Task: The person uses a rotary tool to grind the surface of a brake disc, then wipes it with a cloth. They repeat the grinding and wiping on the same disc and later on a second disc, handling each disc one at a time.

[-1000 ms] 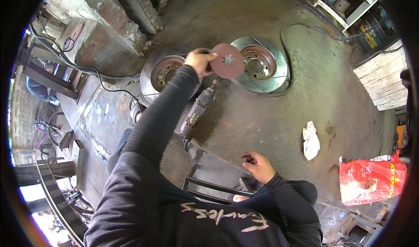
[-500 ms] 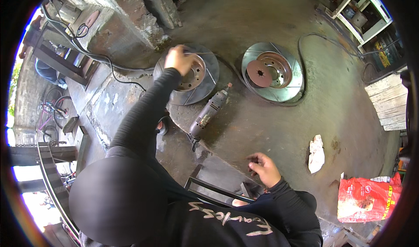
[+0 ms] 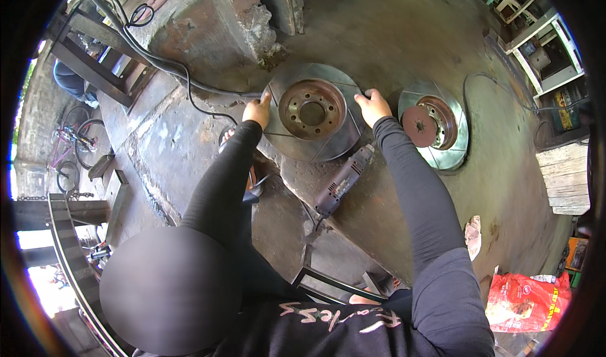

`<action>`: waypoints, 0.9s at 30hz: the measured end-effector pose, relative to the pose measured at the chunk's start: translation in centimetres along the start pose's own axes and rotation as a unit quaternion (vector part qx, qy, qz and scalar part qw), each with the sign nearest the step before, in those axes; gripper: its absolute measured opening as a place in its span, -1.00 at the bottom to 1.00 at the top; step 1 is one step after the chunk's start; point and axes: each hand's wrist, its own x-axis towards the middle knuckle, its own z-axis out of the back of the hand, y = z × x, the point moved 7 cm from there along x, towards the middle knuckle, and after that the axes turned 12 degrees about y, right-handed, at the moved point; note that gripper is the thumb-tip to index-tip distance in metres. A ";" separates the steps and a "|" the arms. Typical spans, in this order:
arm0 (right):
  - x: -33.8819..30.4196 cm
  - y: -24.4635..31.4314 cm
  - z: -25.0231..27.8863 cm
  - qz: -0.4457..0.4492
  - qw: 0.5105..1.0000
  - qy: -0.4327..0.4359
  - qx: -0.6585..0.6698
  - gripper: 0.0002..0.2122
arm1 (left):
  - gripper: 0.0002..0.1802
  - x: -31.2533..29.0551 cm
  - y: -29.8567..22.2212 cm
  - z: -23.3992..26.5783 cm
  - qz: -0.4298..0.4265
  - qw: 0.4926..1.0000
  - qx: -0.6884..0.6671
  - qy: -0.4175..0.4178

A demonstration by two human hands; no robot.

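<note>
By the left hand (image 3: 257, 111), at upper centre, the near-left rim of a round grey slotted metal brake disc with a rusty hub (image 3: 303, 126) is pinched, thumb on top; by the right hand (image 3: 375, 106), fingers curled, the opposite rim appears to be held. Whether the disc is raised off the floor cannot be told. Below it, a grey cylindrical power tool (image 3: 341, 185) is left lying unheld. At upper right, a reddish-brown sanding disc with a star-shaped hole (image 3: 413, 122) is already laid on a second, similar brake disc (image 3: 445, 159). The grip seems only just taken; how much remains cannot be judged.

Half a second earlier, only the left hand was placed over the disc, while the right was held empty at lower centre.
</note>
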 end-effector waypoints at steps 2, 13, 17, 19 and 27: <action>1.1 -1.9 -0.5 -0.021 1.000 -0.010 -0.008 -0.42 | -0.25 -2.5 -2.2 -0.7 0.015 0.999 -0.019 -0.043; -5.2 0.7 1.9 -0.015 0.944 -0.025 0.329 -0.59 | -0.30 -5.0 -8.9 6.9 -0.066 0.989 -0.017 -0.128; -11.8 -1.9 7.5 0.040 0.943 -0.098 0.315 -0.65 | -0.32 -8.4 -16.3 7.5 -0.220 0.965 -0.047 -0.134; -16.7 -2.9 9.1 0.053 0.942 -0.163 0.288 -0.59 | -0.34 -12.1 -18.5 5.9 -0.285 0.942 -0.047 -0.171; -33.4 -17.1 11.3 -0.097 0.925 -0.327 0.170 -0.44 | -0.44 -27.2 -22.6 -8.3 -0.279 0.957 -0.074 0.013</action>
